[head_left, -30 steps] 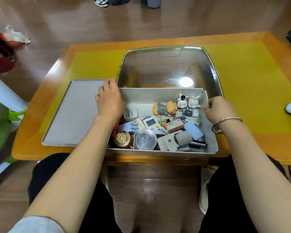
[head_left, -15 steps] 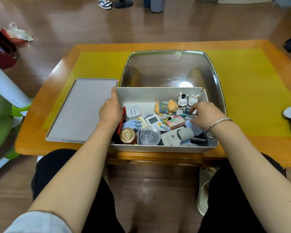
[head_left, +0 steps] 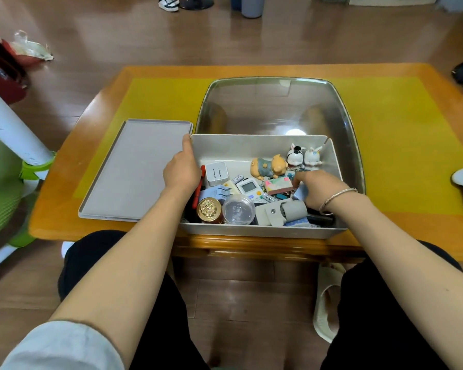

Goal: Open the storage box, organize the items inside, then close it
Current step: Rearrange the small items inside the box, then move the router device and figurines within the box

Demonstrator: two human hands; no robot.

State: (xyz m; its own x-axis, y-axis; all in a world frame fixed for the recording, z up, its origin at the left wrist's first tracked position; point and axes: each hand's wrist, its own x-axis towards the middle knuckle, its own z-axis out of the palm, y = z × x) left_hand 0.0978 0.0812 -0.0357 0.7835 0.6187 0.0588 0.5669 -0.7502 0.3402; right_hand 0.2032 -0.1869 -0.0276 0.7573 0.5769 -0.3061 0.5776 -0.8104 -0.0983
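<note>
Storage box (head_left: 251, 149) sits open at our table's near edge; our left hand (head_left: 181, 170) grips its left wall, our right hand (head_left: 320, 189) reaches among the trinkets, grasp hidden.

I'm at a low orange wooden surface (head_left: 385, 241) with a yellow mat (head_left: 401, 145) on top, glossy brown wood floor (head_left: 251, 41) all around, green chair (head_left: 0, 188) on my left, sneakers (head_left: 168, 2) way at the far side.
</note>
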